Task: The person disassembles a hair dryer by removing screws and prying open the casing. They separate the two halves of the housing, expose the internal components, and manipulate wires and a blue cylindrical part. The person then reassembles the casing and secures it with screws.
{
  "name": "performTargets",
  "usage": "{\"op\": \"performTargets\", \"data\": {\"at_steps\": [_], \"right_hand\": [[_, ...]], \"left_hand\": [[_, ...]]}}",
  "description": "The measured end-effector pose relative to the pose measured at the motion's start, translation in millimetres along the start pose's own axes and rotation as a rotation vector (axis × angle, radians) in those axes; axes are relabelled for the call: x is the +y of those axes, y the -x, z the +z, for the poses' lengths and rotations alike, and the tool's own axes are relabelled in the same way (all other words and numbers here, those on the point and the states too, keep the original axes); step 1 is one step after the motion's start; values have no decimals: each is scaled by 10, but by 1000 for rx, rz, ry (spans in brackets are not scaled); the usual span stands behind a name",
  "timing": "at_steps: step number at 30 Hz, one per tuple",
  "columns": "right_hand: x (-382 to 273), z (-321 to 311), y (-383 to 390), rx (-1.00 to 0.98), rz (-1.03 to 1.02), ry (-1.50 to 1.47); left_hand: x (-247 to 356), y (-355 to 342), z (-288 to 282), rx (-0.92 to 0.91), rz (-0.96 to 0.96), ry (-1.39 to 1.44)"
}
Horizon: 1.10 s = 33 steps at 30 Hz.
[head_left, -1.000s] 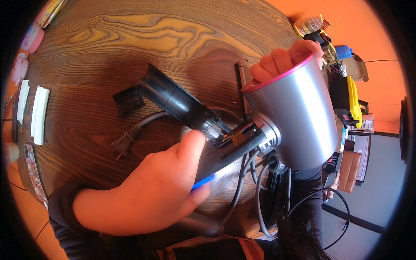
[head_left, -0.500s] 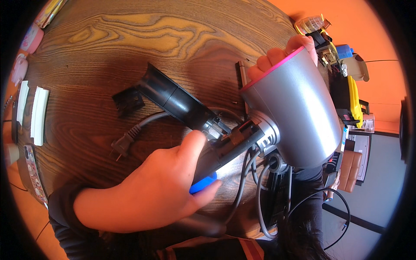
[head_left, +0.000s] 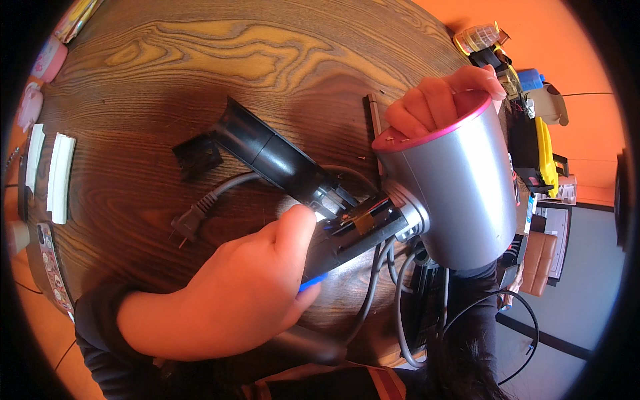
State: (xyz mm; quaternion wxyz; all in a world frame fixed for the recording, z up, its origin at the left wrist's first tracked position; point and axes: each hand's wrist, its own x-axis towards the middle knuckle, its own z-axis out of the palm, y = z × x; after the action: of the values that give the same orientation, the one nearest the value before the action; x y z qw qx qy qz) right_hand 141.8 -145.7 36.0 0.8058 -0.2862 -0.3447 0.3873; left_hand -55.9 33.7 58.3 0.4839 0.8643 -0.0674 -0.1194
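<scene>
My left hand (head_left: 247,280) is closed around the opened black handle (head_left: 360,233) of a hair dryer, thumb on top. Inner parts show in the handle, and a bit of blue (head_left: 313,282) sticks out under my fingers. The dryer's grey head (head_left: 460,193) is tilted, its pink-rimmed opening facing up. My right hand (head_left: 430,103) grips that rim, fingers curled over its edge into the opening; the rest of the hand is hidden behind the head. Beyond my left thumb lies a hollow black half shell (head_left: 267,150), its lower end close to the handle.
A grey cord with a plug (head_left: 190,223) runs behind the shell, and more grey cable (head_left: 400,300) loops under the dryer. White strips (head_left: 61,179) and a patterned case (head_left: 53,267) lie at the left. A yellow-and-black box (head_left: 543,157) and other items crowd the right edge.
The dryer has rolled in my hands, so its pink opening and the handle's inside now face up more. My right hand has shifted with the rim and shows more of its fingers.
</scene>
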Motion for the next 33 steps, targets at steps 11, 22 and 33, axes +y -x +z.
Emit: {"op": "performTargets", "data": {"at_steps": [11, 22, 33], "right_hand": [[-92, 380, -48, 317, 69, 149], [-152, 432, -98, 390, 7, 253], [-41, 873, -171, 986, -27, 229]], "left_hand": [[7, -65, -195, -147, 23, 73], [-22, -68, -134, -107, 115, 250], [-51, -33, -26, 28, 107, 226]]}}
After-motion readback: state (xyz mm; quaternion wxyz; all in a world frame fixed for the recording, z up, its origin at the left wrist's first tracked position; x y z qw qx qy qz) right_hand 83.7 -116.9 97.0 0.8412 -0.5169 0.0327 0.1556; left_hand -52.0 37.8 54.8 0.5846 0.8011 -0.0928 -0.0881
